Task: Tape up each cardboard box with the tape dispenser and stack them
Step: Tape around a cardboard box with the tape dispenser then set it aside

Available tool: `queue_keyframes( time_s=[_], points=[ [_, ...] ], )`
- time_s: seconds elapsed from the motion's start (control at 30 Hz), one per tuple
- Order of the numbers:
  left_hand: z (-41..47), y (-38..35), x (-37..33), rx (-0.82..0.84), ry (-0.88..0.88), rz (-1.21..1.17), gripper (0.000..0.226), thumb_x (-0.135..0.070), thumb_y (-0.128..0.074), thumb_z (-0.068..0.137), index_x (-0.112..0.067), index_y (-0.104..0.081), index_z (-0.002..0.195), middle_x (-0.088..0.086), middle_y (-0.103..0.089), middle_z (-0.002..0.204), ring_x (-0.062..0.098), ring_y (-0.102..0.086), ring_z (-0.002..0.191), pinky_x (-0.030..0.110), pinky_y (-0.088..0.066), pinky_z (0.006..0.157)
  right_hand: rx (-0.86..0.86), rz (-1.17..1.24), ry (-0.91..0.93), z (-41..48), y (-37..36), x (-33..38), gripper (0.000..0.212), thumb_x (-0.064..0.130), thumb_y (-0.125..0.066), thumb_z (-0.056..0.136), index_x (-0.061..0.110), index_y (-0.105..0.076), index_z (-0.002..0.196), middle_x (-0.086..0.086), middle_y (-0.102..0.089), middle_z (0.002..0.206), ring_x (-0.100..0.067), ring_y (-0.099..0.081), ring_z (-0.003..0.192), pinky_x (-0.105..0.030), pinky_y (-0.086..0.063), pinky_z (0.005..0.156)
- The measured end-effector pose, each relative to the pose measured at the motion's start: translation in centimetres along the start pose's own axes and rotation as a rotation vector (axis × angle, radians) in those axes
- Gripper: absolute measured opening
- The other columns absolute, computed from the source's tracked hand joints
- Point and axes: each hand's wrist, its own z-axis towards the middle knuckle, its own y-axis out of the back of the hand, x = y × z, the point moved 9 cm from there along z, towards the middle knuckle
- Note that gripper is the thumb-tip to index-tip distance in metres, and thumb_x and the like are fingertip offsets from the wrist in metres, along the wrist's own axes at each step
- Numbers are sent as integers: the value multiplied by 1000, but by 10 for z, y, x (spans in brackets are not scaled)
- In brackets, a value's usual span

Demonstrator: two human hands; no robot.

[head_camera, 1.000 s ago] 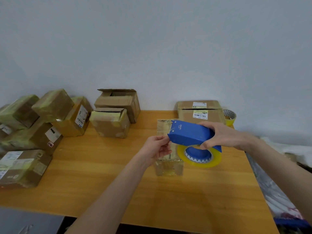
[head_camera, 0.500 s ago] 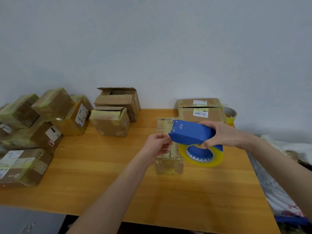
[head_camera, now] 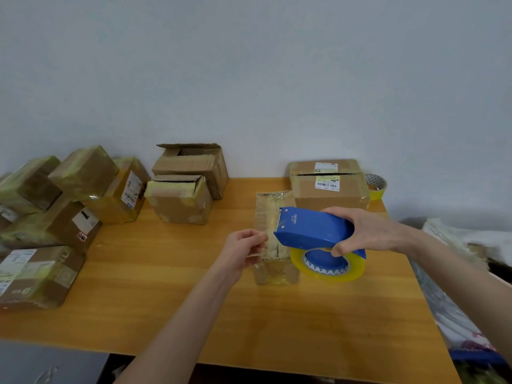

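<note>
Gripping the blue tape dispenser [head_camera: 313, 227] from above with the right hand [head_camera: 371, 234]: fingers wrapped over its back, thumb tucked under by the yellowish tape roll [head_camera: 328, 268]. Holding it off the wooden table [head_camera: 166, 273], right over the small taped box [head_camera: 277, 273], nose aimed left.

Pinching with the left hand [head_camera: 241, 250], thumb against curled fingertips, just at the dispenser's nose. Looks like a clear tape end [head_camera: 256, 256] in the pinch; faint, hard to confirm. Hovering by the small taped box's left edge with that hand; contact with the cardboard not clear.

Resting on the table under both hands: the small taped box, long side running toward the wall, near end and far top showing.

- Behind and right of the small taped box: larger labelled box [head_camera: 329, 200], dark seam across the top, against the wall.
- Farther right and behind it: spare tape roll [head_camera: 375, 185] at the table corner.
- Behind and left of it: two open-flapped boxes [head_camera: 177, 203], one in front of the other.
- Far left of it: heap of tape-wrapped boxes [head_camera: 83, 173], several leaning together.
- Right of it, past the table edge: crumpled plastic bags [head_camera: 457, 239].
</note>
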Motion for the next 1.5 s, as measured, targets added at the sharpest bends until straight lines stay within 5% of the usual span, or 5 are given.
queue_keyframes(
  time_s=[0.37, 0.6, 0.7, 0.87, 1.5],
  points=[
    [-3, -28, 3, 95, 161, -51, 47, -46, -51, 95, -5, -64, 115, 2, -73, 83, 12, -66, 70, 26, -53, 57, 16, 45, 28, 1, 4, 8, 70, 39, -76, 51, 41, -56, 118, 21, -62, 103, -4, -63, 96, -24, -56, 78],
    [-1, -21, -2, 211, 211, -193, 62, -62, -41, 91, -7, -71, 98, 8, -73, 86, 16, -68, 66, 28, -56, 56, 4, -4, -1, 0, 8, 2, 68, 37, -76, 52, 40, -56, 117, 12, -61, 108, -4, -63, 93, -25, -55, 79],
    [-2, -30, 4, 212, 216, -32, 49, -51, -53, 92, -8, -64, 113, 3, -71, 81, 12, -65, 64, 27, -55, 56, 13, -15, -1, 1, 5, 4, 67, 39, -75, 50, 40, -57, 115, 13, -61, 107, -3, -62, 92, -26, -55, 80],
    [3, -27, 5, 117, 161, 21, 10, -14, -65, 90, -8, -67, 98, -1, -69, 66, 7, -61, 56, 21, -52, 52, 12, -4, 1, 2, 4, 6, 62, 27, -77, 57, 39, -57, 115, 13, -61, 106, -2, -62, 92, -23, -55, 77],
    [5, -10, -7, -94, 2, 222, 13, -25, -65, 90, -25, -70, 78, -12, -62, 68, 7, -48, 59, 14, -43, 45, 1, -124, -8, 5, 0, 4, 60, 10, -82, 73, 34, -52, 119, 12, -57, 109, 3, -58, 92, -9, -48, 67]
  ],
)
